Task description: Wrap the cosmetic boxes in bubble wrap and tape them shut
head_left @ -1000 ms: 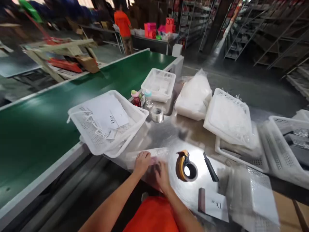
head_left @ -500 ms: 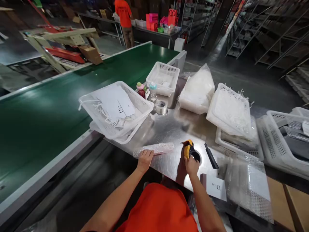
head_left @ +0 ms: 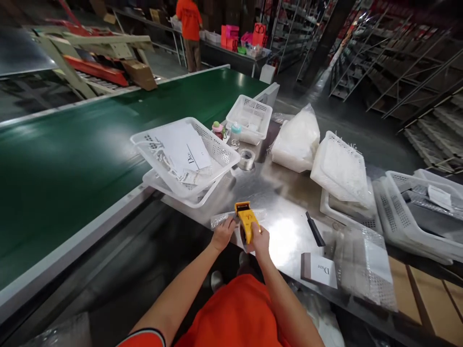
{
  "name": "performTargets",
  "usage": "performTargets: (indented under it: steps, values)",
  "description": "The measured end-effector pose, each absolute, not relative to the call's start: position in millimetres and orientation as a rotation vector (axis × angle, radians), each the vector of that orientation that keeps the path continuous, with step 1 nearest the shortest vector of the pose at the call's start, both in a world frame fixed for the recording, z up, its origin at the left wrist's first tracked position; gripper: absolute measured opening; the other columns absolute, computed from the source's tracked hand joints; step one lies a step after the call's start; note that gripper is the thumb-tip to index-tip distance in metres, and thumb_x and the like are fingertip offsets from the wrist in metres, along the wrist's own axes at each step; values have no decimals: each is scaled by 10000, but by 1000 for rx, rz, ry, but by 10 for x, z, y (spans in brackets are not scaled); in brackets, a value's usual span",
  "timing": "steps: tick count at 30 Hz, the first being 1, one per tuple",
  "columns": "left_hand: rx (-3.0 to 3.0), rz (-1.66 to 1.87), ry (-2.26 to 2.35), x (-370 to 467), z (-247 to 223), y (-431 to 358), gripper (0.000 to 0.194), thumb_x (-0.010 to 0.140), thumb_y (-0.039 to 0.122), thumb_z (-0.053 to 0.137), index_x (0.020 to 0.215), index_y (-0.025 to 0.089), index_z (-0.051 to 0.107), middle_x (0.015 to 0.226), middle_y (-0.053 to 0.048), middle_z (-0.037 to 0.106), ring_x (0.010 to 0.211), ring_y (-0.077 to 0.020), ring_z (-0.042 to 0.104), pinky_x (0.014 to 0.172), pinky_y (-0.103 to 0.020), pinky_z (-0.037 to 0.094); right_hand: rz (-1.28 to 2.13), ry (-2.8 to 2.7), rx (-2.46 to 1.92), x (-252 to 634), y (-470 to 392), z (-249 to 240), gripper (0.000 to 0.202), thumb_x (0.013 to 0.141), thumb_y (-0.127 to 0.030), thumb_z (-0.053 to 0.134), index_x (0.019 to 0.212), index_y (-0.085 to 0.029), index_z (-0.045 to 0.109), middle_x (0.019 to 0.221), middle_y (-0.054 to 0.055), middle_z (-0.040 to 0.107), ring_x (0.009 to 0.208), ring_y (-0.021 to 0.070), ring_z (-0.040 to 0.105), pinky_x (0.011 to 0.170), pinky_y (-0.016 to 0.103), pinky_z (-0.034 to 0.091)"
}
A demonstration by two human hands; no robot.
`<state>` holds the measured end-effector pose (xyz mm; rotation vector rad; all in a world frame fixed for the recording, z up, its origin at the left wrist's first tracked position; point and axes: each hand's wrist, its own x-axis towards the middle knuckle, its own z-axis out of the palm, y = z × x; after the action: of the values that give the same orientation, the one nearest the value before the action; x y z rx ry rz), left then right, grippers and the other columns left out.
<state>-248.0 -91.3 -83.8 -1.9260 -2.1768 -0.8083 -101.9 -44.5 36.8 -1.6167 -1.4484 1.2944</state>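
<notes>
My right hand [head_left: 261, 240] grips a yellow tape gun [head_left: 247, 220], its head pointing away from me over a long bubble-wrapped package [head_left: 218, 220]. That package lies near the front edge of the metal table [head_left: 285, 197], partly covered by the tape gun and my fingers. With its fingers closed at the near side, my left hand [head_left: 222, 235] holds the package just left of the tape gun. Further right are a black-handled cutter [head_left: 315, 229] and a white box [head_left: 320, 271] lettered "Dior".
Stacked white baskets [head_left: 220, 166] with papers stand at left, beside the green conveyor belt [head_left: 90, 144]. A clear tape roll [head_left: 246, 159] sits behind. More baskets [head_left: 394, 202] and bubble-wrap sheets [head_left: 369, 270] occupy the right. A person in orange [head_left: 190, 24] stands far off.
My right hand has brought the tape gun leftward from the table onto the bubble-wrapped package. My left hand still holds the package. The view has shifted slightly.
</notes>
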Motion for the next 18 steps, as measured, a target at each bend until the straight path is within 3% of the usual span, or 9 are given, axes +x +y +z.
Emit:
performTargets:
  steps: [3,5,9,13,18]
  values:
    - [-1878,-807,-2269,-2475,-780,-896,283,932,48,429,1040,177,657,1267,-157,699,952,-230,731,791,-341,592,1232,-1534,-1687,-1101,-487,298,484,739,-673,496,652,-207,593,624,69,639,612,207,567,552,310,425]
    - [-1844,-801,-2347,-2480,-668,-867,347,908,46,461,1190,175,616,1391,-180,629,1104,-268,700,922,-403,573,1200,-1581,-1727,-1075,-518,287,455,783,-624,470,671,-204,602,677,90,671,651,222,592,582,315,428]
    - [-1930,-602,-2616,-2574,-309,-767,627,875,152,607,1469,101,414,1476,-242,550,1356,-344,546,1180,-510,367,1183,-1626,-1789,-1074,-538,318,417,818,-574,456,685,-208,605,720,105,680,691,234,604,615,318,424]
    - [-2176,-385,-2675,-2697,-45,-683,713,873,244,673,1503,56,396,1329,-231,668,1283,-328,603,1161,-425,374,1193,-1625,-1834,-1149,-534,365,394,846,-538,461,700,-206,615,741,103,686,714,235,624,634,313,445]
    - [-2232,-219,-2716,-2742,11,-642,723,883,259,689,1518,58,406,1271,-232,694,1230,-338,631,1121,-417,385,1271,-1584,-1833,-891,-882,308,461,846,-605,451,666,-204,588,675,66,652,647,210,596,583,299,437]
